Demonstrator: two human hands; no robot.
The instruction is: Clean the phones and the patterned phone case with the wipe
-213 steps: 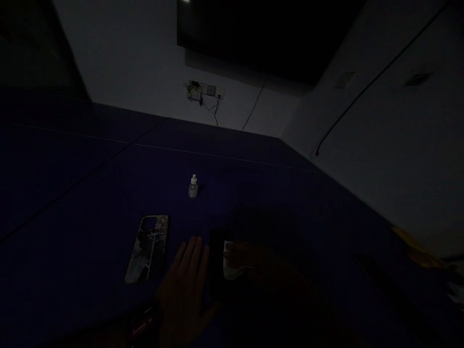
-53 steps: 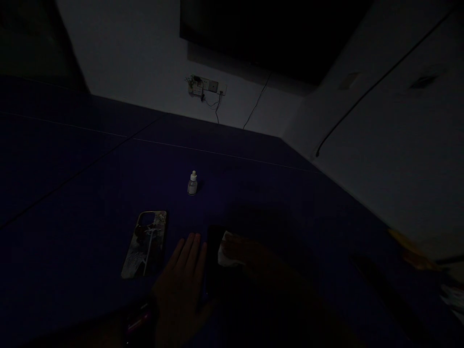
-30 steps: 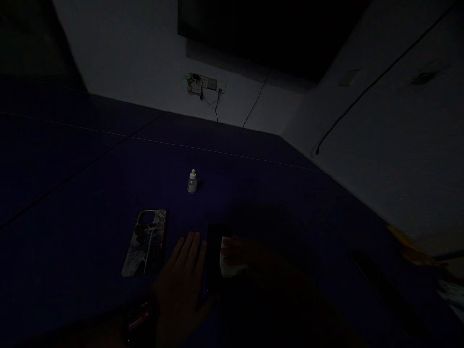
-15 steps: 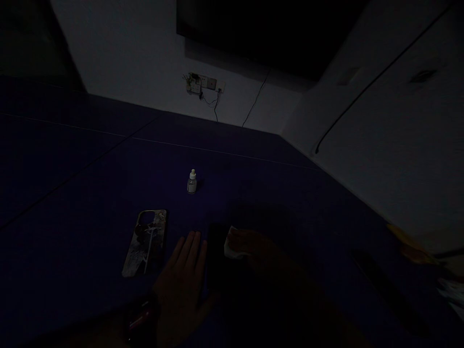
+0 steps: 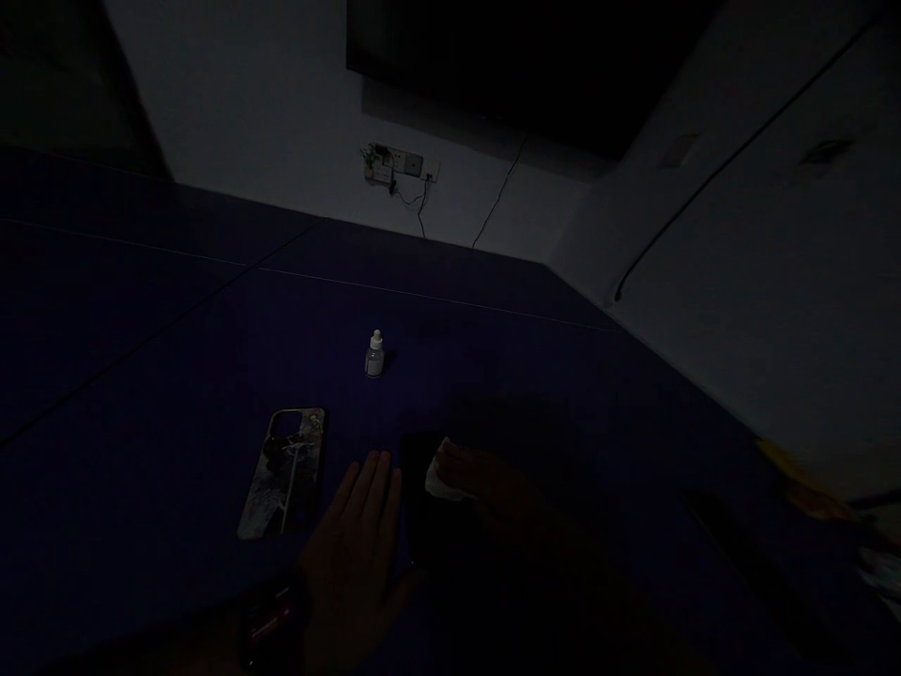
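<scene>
The scene is very dark. My left hand lies flat on the blue surface, fingers stretched out, along the left edge of a dark flat object, apparently a phone. My right hand presses a white cloth or tissue onto the top of that phone, its fingers closed over it. Much of the phone is lost in shadow under the right hand. Left of my left hand lies a patterned phone case with a camera cutout. Farther back stands a small dropper bottle, upright with a white cap.
The blue surface reaches a wall with sockets and hanging cables. A dark screen hangs above. At the right lies a long dark object, with yellow and orange items by the wall.
My right hand has moved slightly left with the white cloth or tissue across the phone. My left hand stays in place.
</scene>
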